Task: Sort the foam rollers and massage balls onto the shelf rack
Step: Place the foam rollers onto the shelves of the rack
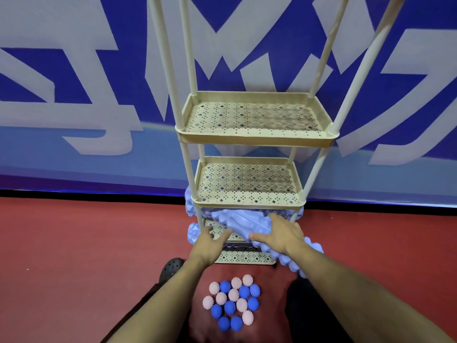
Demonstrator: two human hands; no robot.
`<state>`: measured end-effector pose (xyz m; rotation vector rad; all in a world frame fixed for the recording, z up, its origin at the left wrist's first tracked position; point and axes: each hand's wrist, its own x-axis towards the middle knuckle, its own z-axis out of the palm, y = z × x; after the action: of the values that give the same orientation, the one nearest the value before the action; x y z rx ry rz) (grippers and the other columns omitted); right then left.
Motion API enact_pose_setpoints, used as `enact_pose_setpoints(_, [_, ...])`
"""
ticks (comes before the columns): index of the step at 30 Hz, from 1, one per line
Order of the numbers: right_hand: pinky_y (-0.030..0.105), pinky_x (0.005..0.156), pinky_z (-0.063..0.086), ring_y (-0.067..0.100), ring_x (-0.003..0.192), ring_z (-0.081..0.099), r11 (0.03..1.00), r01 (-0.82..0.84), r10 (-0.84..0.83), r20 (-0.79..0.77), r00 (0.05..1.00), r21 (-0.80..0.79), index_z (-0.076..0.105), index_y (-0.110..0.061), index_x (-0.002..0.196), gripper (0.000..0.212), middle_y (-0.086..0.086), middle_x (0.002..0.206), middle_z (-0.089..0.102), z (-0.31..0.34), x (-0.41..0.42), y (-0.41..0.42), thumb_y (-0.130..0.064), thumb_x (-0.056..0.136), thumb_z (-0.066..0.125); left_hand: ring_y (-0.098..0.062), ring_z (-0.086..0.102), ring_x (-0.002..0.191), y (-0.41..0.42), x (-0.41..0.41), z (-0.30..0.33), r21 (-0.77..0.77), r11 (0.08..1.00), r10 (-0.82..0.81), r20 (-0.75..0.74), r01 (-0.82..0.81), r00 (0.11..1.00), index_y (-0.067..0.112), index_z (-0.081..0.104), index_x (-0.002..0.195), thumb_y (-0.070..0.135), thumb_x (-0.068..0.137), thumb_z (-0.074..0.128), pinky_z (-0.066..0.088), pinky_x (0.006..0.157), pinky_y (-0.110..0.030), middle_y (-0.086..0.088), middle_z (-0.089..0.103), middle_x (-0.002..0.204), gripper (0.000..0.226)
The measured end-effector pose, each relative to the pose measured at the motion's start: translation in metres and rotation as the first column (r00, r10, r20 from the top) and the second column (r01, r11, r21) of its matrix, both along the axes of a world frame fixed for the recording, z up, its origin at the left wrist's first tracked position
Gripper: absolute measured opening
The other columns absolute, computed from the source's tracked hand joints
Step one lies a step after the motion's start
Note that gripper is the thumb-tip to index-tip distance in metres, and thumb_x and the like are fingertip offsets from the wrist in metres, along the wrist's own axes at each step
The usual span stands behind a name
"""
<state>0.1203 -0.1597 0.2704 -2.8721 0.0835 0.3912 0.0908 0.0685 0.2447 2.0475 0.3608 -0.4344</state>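
Before you stands a beige plastic shelf rack (pixel 249 134) with perforated trays on the red floor (pixel 86 243). Its lowest tray carries knobbly lilac foam rollers (pixel 237 220). On the floor near you lies a cluster of spiky blue and pink massage balls (pixel 233 302).

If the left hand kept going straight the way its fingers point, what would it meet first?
Probably the foam roller that the right hand holds across the rack's bottom shelf. The left hand points up and forward over that shelf; depth is unclear.
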Motion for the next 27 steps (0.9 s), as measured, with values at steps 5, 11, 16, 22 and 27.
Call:
enact_pose_setpoints(5, [0.040,0.084,0.045,0.018,0.085,0.064,1.000,-0.021,0.021,-0.051,0.998,0.014,0.053,-0.024,0.109,0.085,-0.008,0.089,0.071,-0.011,0.022,0.017,-0.093,0.059,0.049,-0.021,0.064,0.096,-0.027,0.020,-0.020,-0.241,0.953,0.153,-0.140,-0.183,0.978,0.014,0.053,0.124,0.079,0.067,0.066,0.053,0.089,-0.041,-0.001,0.065,0.109,0.088])
enact_pose_setpoints(11, [0.037,0.069,0.046,0.019,0.075,0.063,0.998,-0.036,0.039,-0.070,0.997,0.046,0.057,-0.022,0.088,0.084,-0.006,0.080,0.068,-0.022,0.038,0.026,-0.098,0.052,0.046,-0.025,0.074,0.091,-0.048,0.038,-0.043,-0.581,0.771,0.103,-0.290,-0.261,0.951,0.010,0.073,0.114,0.070,0.068,0.079,0.059,0.082,-0.041,-0.011,0.077,0.101,0.076])
enact_pose_setpoints(16, [0.035,0.076,0.040,0.017,0.091,0.064,0.998,-0.012,0.012,-0.004,1.000,0.064,0.057,-0.028,0.100,0.082,-0.013,0.091,0.066,-0.035,0.031,0.010,-0.095,0.053,0.052,-0.027,0.073,0.087,-0.062,0.040,-0.056,-0.690,0.629,0.183,-0.317,-0.358,0.931,0.003,0.074,0.111,0.048,0.073,0.086,0.062,0.078,-0.040,-0.019,0.076,0.101,0.060])
enact_pose_setpoints(22, [0.039,0.097,0.045,0.019,0.115,0.055,0.922,0.243,-0.319,0.236,0.918,0.303,0.055,-0.035,0.126,0.085,-0.008,0.123,0.056,-0.052,-0.016,-0.046,-0.086,0.059,0.063,-0.032,0.075,0.091,-0.068,0.042,-0.059,-0.727,0.530,0.315,-0.310,-0.437,0.897,-0.005,0.067,0.115,0.031,0.082,0.081,0.061,0.077,-0.043,-0.021,0.076,0.101,0.051])
enact_pose_setpoints(27, [0.034,0.062,0.058,0.015,0.082,0.069,0.264,0.505,-0.560,-0.296,0.774,0.821,0.046,-0.022,0.130,0.081,0.003,0.125,0.061,-0.059,-0.033,-0.058,-0.058,0.069,0.086,-0.025,0.074,0.089,-0.066,0.043,-0.057,-0.776,0.494,0.277,-0.287,-0.392,0.917,0.000,0.068,0.120,0.029,0.087,0.076,0.060,0.075,-0.038,-0.013,0.075,0.095,0.044])
